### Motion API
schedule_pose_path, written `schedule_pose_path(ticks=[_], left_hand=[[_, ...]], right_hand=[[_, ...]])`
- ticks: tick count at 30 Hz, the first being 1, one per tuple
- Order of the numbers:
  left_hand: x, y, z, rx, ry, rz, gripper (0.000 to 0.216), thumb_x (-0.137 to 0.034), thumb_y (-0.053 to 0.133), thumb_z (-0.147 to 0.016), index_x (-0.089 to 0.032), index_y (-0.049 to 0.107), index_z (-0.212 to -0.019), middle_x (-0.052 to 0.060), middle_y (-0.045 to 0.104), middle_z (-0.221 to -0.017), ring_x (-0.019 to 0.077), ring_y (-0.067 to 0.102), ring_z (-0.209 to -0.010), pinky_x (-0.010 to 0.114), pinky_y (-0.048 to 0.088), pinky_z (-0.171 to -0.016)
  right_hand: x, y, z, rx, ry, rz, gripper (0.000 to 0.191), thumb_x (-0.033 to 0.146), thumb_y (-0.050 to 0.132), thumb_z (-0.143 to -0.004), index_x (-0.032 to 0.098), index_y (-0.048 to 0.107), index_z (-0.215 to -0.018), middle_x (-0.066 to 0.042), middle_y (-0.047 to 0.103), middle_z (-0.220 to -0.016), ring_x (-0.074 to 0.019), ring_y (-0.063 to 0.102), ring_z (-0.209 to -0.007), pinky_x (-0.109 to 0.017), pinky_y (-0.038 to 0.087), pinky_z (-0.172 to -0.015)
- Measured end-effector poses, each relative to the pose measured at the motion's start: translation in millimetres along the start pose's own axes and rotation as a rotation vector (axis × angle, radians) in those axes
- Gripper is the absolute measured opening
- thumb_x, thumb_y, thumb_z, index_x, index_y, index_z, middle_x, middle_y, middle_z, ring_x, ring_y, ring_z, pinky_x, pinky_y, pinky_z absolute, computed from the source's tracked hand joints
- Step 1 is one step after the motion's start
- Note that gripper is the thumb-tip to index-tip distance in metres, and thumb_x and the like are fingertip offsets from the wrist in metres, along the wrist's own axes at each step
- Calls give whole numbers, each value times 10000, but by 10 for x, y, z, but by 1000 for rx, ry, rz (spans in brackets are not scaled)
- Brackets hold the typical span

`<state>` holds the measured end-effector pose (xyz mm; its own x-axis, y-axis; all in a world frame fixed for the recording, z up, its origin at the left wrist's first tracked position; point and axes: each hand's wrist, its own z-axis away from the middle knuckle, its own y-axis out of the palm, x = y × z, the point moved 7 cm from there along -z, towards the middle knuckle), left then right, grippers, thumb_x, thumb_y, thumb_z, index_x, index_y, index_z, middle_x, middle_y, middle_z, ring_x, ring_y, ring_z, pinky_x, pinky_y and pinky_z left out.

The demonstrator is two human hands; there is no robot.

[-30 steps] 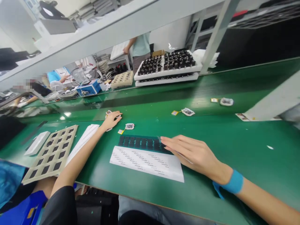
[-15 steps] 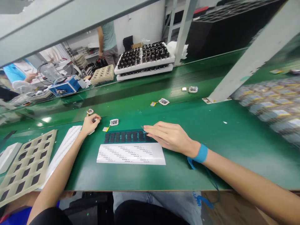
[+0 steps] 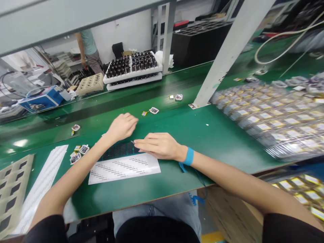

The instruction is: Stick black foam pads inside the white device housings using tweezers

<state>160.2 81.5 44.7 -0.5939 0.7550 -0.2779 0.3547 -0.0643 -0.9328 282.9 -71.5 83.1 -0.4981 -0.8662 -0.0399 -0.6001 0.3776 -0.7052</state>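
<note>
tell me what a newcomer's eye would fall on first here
Most likely the two bare hands near the middle: the left hand, and the right hand with a bright blue band around its wrist, by a printed white sheet. Next, perhaps, the clear plastic trays of yellow-edged parts at the right, then the white trays of black parts toward the back.

Smooth, glossy green bench [image 3: 222, 141]; shiny white paper-like sheet [image 3: 124, 168]; chipped, painted metal post [image 3: 224, 60].

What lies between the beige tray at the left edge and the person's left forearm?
In the head view: a printed white sheet, then small circuit modules.
</note>
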Motion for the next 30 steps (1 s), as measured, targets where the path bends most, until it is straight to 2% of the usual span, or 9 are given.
schedule_pose_path(ticks=[5, 10, 15, 18, 20, 22, 24, 27, 30], left_hand=[[-257, 532, -1027, 65, -27, 112, 389, -284, 497, -1024, -225, 683, -1361, 147, 599, -1572, 351, 569, -1434, 540, 487, -1154], [-101, 486, -1163, 31, -92, 254, 185, -334, 670, -868, -188, 700, -979, 152, 797, -1155, 323, 736, -1119, 439, 573, -1026], [25, 94, -813, -151, -197, 462, 290, -532, 622, -799, -244, 593, -814, 88, 793, -776, 302, 751, -712, 432, 629, -740], [-88, -166, -356, -272, -235, 603, 308, -589, 561, -865, -281, 542, -863, 22, 789, -734, 304, 796, -750, 445, 662, -719], [-160, -254, 18, -309, -303, 705, 302, -638, 672, -847, -340, 653, -895, -73, 764, -695, 304, 783, -703, 451, 662, -636], [-224, -216, 344, -232, -358, 767, 308, -662, 733, -785, -388, 735, -925, -98, 699, -584, 288, 654, -441, 412, 514, -357], [-313, -115, 566, -101, -324, 801, 321, -620, 720, -812, -361, 783, -991, -73, 634, -512, 264, 556, -344, 391, 433, -283], [-480, -17, 734, 26, -247, 799, 381, -568, 685, -881, -260, 791, -1079, -38, 605, -501, 234, 568, -391, 342, 475, -354], [-659, -45, 794, 63, -293, 811, 414, -536, 631, -961, -192, 751, -1158, -41, 607, -517, 169, 529, -416, 271, 469, -437]], right_hand=[[-33, 59, 32, 10, 3, 42, 158, 229, 655, -1119, 153, 764, -1205, -70, 788, -1206, -169, 716, -874, -297, 621, -747], [-61, 176, 25, 100, 31, 110, 208, 330, 622, -1155, 215, 775, -1237, -20, 767, -1278, -141, 712, -949, -258, 605, -816], [-111, 278, -35, 240, 95, 158, 309, 421, 533, -1189, 250, 790, -1216, 49, 752, -1308, -112, 694, -1076, -204, 582, -920], [-174, 242, -69, 304, 263, 153, 322, 352, 488, -1202, 223, 783, -1217, 41, 773, -1242, -128, 694, -1100, -215, 572, -931], [-138, 217, -88, 351, 313, 149, 339, 271, 430, -1211, 217, 754, -1294, 40, 779, -1215, -114, 702, -1081, -199, 555, -902], [-93, 231, -83, 409, 353, 143, 372, 178, 387, -1199, 226, 700, -1395, 46, 773, -1236, -90, 712, -1057, -190, 539, -814], [-84, 269, -46, 431, 416, 130, 365, 194, 393, -1198, 251, 672, -1426, 62, 759, -1281, -76, 721, -1058, -205, 503, -671], [-92, 288, 28, 348, 462, 107, 301, 358, 458, -1205, 252, 701, -1348, 64, 745, -1322, -77, 730, -1082, -231, 423, -538], [-21, 198, 53, 177, 386, 46, 307, 368, 452, -1208, 217, 714, -1261, 30, 774, -1233, -70, 742, -1006, -208, 466, -608]])
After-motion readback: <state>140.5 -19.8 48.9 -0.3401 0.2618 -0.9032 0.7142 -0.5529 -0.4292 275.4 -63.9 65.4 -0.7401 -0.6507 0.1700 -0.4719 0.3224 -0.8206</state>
